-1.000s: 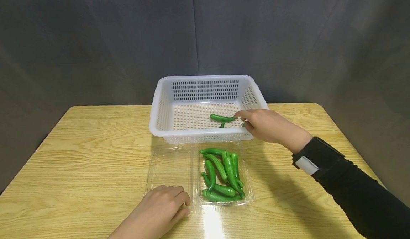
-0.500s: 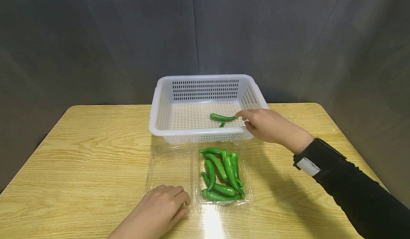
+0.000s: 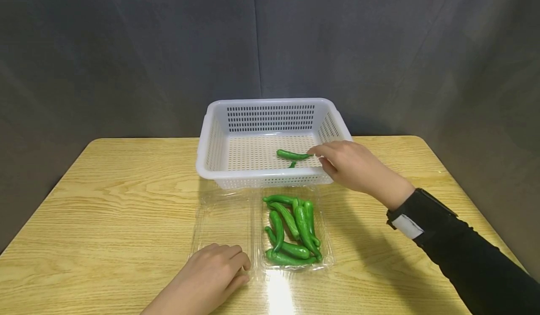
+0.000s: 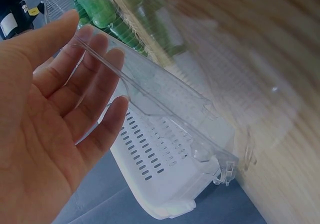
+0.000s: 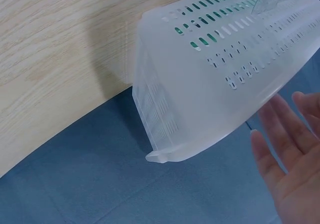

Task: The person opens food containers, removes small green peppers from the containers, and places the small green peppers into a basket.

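Note:
My right hand (image 3: 352, 165) reaches over the front right rim of a white perforated basket (image 3: 236, 173). Its index fingertip appears beside the thin end of a green chili pepper (image 3: 292, 155) on the basket floor; I cannot tell whether they touch. In the right wrist view the fingers (image 5: 287, 139) are loosely extended, with nothing seen in them. Part of a second chili (image 3: 292, 164) shows behind the front wall. My left hand (image 3: 215, 275) rests at the lid of a clear plastic clamshell box (image 3: 225, 221), fingers loosely bent at its edge. Several chilies (image 3: 304, 226) lie in the box's right half.
The wooden table (image 3: 126, 202) carries the basket at its back edge, with the unfolded box directly in front. A dark grey curtain (image 3: 168, 57) hangs behind. A black band (image 3: 422, 212) circles my right wrist.
My right hand has shifted slightly within the basket. A bit of green seen near its thumb one second ago no longer shows. The left hand stays still.

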### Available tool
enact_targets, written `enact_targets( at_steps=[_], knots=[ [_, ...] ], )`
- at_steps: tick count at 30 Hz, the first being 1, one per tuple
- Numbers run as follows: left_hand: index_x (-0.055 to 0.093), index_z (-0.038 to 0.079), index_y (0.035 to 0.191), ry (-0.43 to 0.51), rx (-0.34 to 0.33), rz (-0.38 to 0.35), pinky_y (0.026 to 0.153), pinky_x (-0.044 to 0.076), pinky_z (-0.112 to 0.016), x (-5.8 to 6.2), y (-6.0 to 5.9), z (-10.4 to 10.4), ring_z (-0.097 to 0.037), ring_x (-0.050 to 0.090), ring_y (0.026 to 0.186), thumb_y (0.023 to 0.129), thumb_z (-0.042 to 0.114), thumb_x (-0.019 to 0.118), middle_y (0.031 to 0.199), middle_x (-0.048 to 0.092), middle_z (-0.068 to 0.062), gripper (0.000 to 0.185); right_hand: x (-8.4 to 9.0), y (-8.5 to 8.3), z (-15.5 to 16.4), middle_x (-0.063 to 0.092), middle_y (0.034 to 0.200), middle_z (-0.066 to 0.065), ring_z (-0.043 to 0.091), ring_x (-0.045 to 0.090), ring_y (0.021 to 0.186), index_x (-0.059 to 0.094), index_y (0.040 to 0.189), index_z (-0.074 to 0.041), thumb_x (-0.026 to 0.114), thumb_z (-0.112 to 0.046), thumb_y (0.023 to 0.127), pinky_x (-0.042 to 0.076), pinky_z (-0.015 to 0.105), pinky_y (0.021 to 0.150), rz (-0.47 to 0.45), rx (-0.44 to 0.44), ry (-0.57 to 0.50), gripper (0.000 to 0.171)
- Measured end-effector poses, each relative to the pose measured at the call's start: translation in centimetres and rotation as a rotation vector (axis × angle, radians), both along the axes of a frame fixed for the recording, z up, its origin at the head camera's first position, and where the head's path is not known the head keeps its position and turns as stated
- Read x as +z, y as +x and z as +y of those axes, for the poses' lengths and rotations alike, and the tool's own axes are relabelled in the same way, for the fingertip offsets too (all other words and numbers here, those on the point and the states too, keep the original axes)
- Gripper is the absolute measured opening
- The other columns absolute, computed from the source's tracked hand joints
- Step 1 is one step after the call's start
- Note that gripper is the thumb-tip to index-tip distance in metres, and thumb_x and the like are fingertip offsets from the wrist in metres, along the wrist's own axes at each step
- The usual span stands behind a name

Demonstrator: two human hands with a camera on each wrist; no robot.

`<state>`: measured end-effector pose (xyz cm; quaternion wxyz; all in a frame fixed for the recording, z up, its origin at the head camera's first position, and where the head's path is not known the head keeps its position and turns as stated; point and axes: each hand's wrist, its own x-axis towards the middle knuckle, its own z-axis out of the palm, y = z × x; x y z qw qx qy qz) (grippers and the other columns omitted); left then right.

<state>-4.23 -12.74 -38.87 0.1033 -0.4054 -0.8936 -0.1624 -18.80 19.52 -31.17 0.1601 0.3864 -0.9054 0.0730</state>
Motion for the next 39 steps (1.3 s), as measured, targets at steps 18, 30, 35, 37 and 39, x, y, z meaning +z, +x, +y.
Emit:
enact_targets(
  at_steps=[18, 30, 35, 37, 39],
  knots=[
    [0.064, 0.019, 0.083, 0.004, 0.004, -0.004, 0.065, 0.045, -0.024, 0.0, -0.1, 0.2, -0.004, 0.052, 0.069, 0.087, 0.018, 0.071, 0.079, 0.056, 0.015, 0.008, -0.4, 0.9, 0.4, 0.07, 0.097, 0.01, 0.025, 0.067, 0.085, 0.069, 0.111, -0.002, 0.059, 0.004, 0.087, 0.054, 0.041, 0.068, 0.148, 0.081, -0.105, 0.026],
    [0.065, 0.018, 0.086, -0.022, -0.007, -0.001, 0.069, 0.049, -0.028, 0.0, 0.0, 0.0, -0.005, 0.055, 0.072, 0.087, 0.023, 0.074, 0.081, 0.058, 0.013, 0.01, -0.4, 2.5, -0.1, 0.07, 0.098, 0.01, 0.027, 0.067, 0.085, 0.069, 0.109, -0.001, 0.063, 0.004, 0.083, 0.055, 0.042, 0.069, 0.235, 0.104, -0.12, 0.026],
    [0.065, 0.018, 0.086, -0.021, -0.008, 0.001, 0.068, 0.048, -0.027, 0.0, -0.1, 0.0, -0.005, 0.055, 0.072, 0.087, 0.023, 0.073, 0.081, 0.058, 0.013, 0.01, -0.5, 3.3, -0.5, 0.07, 0.1, 0.009, 0.027, 0.067, 0.087, 0.068, 0.109, -0.001, 0.064, 0.003, 0.083, 0.055, 0.043, 0.074, 0.252, 0.112, -0.117, 0.027],
    [0.065, 0.018, 0.086, -0.019, -0.008, -0.003, 0.067, 0.047, -0.027, 0.0, -0.1, 0.1, -0.005, 0.055, 0.071, 0.087, 0.023, 0.073, 0.081, 0.058, 0.013, 0.01, -0.6, 3.6, -0.6, 0.07, 0.1, 0.009, 0.027, 0.067, 0.088, 0.068, 0.109, -0.001, 0.063, 0.003, 0.083, 0.055, 0.043, 0.075, 0.256, 0.12, -0.128, 0.027],
    [0.065, 0.018, 0.086, -0.018, -0.009, -0.003, 0.067, 0.048, -0.027, 0.0, -0.1, 0.1, -0.005, 0.055, 0.071, 0.087, 0.022, 0.073, 0.08, 0.058, 0.013, 0.01, -0.6, 3.9, -0.8, 0.07, 0.101, 0.009, 0.027, 0.067, 0.088, 0.068, 0.109, -0.002, 0.063, 0.002, 0.083, 0.055, 0.043, 0.076, 0.259, 0.126, -0.137, 0.027]
  ],
)
